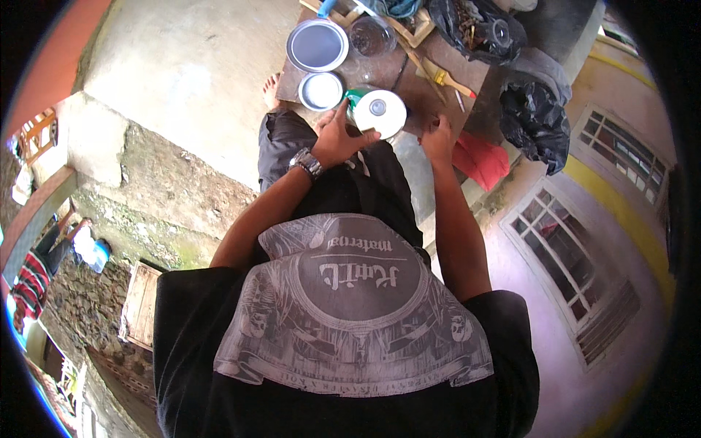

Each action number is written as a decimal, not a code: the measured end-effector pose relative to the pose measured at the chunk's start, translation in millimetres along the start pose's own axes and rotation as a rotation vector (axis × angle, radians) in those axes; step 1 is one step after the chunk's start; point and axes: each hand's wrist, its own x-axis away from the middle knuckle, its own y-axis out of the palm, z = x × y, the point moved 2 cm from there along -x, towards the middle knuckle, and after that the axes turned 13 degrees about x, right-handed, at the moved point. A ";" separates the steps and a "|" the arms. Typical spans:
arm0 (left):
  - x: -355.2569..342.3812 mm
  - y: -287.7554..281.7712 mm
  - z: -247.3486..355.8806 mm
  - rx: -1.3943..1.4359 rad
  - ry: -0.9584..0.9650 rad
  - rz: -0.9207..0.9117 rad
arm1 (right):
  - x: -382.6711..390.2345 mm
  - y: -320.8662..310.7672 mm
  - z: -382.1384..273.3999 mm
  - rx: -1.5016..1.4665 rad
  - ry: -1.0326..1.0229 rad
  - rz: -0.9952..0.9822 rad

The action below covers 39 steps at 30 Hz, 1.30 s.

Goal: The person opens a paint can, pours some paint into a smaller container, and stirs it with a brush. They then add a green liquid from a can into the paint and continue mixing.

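Observation:
A round white top with a grey centre [387, 115] sits over a green container [354, 97] near the table's front. My left hand [339, 135] grips it from the left, thumb and index finger round its side. My right hand [437, 139] is just right of it at the table edge, fingers bent and apart, with nothing visible in them. Beside these stand a small tin with white contents [320, 91], a larger tin of grey contents [317, 45] and a clear plastic container [372, 36]. A yellow-handled paintbrush [442, 77] lies to the right.
The brown tabletop [467, 73] also bears wooden frames [405, 22] and black bags [475, 25]. More black plastic [533, 117] and red cloth [475, 157] are at the right, before a wall with windows [544, 219]. Another person [33, 281] is at the far left.

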 end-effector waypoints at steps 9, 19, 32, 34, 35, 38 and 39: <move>6.8 -6.0 34.3 -0.319 0.071 0.039 | 34.6 -56.9 -79.1 -0.297 -0.458 -0.178; -4.1 -26.9 35.4 -0.119 0.225 0.035 | 13.4 -75.6 -121.6 -0.504 -0.459 -0.438; 13.2 -55.7 86.8 0.436 0.116 0.013 | -9.0 -151.2 -200.4 -0.319 -0.557 -0.369; 11.5 -58.1 90.9 0.498 -0.001 -0.021 | -13.9 -154.1 -207.3 -0.236 -0.522 -0.368; 10.6 -58.3 91.5 0.529 -0.059 -0.039 | -16.0 -156.2 -211.2 -0.195 -0.504 -0.367; 8.4 -60.6 93.9 0.611 -0.069 -0.070 | -17.7 -169.7 -224.8 -0.106 -0.486 -0.395; 8.3 -61.7 95.0 0.635 -0.085 -0.086 | -18.0 -172.6 -227.6 -0.077 -0.480 -0.410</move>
